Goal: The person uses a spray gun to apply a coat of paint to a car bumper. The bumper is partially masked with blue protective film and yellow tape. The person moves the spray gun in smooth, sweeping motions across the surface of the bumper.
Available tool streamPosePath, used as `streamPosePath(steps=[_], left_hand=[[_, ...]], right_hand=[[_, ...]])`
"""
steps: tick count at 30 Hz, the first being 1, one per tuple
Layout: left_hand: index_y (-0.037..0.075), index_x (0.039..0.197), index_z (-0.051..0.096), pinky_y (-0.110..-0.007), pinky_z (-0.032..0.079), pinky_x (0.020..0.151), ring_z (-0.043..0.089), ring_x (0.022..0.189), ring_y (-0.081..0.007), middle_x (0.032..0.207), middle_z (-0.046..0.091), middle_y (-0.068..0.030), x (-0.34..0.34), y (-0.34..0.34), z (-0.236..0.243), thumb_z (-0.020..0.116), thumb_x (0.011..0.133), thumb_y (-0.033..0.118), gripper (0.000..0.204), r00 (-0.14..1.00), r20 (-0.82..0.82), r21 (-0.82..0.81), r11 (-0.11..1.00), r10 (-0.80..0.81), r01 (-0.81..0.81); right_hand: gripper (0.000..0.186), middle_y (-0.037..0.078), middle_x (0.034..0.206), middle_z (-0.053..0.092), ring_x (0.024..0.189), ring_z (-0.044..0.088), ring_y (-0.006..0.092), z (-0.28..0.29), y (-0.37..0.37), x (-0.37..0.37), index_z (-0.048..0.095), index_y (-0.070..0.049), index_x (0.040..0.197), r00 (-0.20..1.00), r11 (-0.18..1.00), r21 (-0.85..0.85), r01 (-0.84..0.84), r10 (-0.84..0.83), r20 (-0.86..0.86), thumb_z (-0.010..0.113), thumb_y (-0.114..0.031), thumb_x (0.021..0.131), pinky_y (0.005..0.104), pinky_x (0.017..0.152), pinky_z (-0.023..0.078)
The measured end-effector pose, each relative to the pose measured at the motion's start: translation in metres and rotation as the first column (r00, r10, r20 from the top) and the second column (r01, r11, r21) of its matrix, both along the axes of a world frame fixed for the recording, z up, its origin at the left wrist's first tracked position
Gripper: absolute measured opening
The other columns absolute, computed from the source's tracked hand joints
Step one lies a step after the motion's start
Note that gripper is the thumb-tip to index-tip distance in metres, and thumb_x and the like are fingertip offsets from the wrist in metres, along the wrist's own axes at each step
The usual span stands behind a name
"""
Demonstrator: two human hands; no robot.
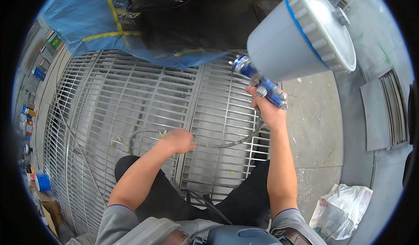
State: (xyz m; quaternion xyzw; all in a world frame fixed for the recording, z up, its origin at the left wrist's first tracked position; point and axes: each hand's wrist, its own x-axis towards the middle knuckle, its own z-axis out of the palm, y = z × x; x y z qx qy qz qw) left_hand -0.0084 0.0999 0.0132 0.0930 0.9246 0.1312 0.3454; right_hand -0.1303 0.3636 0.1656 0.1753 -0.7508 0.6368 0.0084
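Observation:
My right hand (271,110) is wrapped round the handle of a blue and silver spray gun (267,87). On top of the gun, a large pale cup (279,44) with a ribbed lid tilts to the right. A grey air hose (224,146) runs from the gun's handle in a curve to my left hand (178,141), which is closed around it. Beyond that hand the hose loops on over the floor. Ahead of the gun is a dark surface (209,20), partly covered by blue plastic sheeting (83,22) with yellow tape. The gun's nozzle points toward it.
Underfoot lies a metal floor grating (118,83), with a thin cord (78,140) across its left part. Boxes and a blue roll (42,182) line the left side. Flat panels (384,109) lean at the right wall. Crumpled sheeting (342,210) lies at lower right.

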Motion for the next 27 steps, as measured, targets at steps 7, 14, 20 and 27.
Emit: streamPosePath(steps=[7,14,20,27], left_hand=[[0.003,0.117,0.072,-0.054,0.056,0.094,0.068,0.114,-0.0417,0.112,0.074,-0.0221,0.001,0.007,0.023,0.066,0.099,0.05,0.051,0.999,0.025,-0.004,1.0,0.03,-0.03],[0.0,0.12,0.068,-0.053,0.057,0.096,0.069,0.115,-0.042,0.117,0.073,-0.024,-0.003,0.012,0.04,0.064,0.101,0.049,0.053,0.983,-0.08,-0.011,0.986,0.165,-0.166],[0.001,0.12,0.072,-0.051,0.058,0.097,0.07,0.115,-0.0407,0.119,0.074,-0.0215,-0.005,0.009,0.035,0.065,0.102,0.045,0.048,0.989,-0.083,-0.016,0.992,0.121,-0.122],[0.003,0.117,0.072,-0.052,0.055,0.098,0.067,0.119,-0.0396,0.121,0.072,-0.0203,-0.002,0.004,0.004,0.064,0.1,0.049,0.05,0.999,0.028,-0.034,0.999,0.03,-0.029]], right_hand=[[0.013,-0.001,0.065,0.065,0.055,0.057,0.007,0.003,0.011,-0.011,0.078,-0.005,0.087,0.983,0.983,0.008,0.181,-0.182,0.037,0.081,-0.017,0.09,0.0262,0.054,0.044],[0.018,0.001,0.064,0.063,0.054,0.056,0.0082,0.006,0.03,-0.031,0.077,-0.002,0.088,0.827,0.831,-0.192,0.521,-0.548,-0.125,0.076,-0.018,0.095,0.0264,0.051,0.045],[0.02,-0.001,0.066,0.063,0.055,0.056,0.0063,0.007,0.023,-0.018,0.074,-0.001,0.087,0.891,0.892,-0.123,0.436,-0.447,-0.082,0.08,-0.018,0.095,0.0248,0.053,0.044],[0.014,-0.001,0.071,0.067,0.058,0.058,0.0059,0.019,-0.018,0.007,0.075,-0.002,0.098,1.0,1.0,-0.007,0.003,-0.003,-0.03,0.082,-0.01,0.089,0.0242,0.056,0.046]])
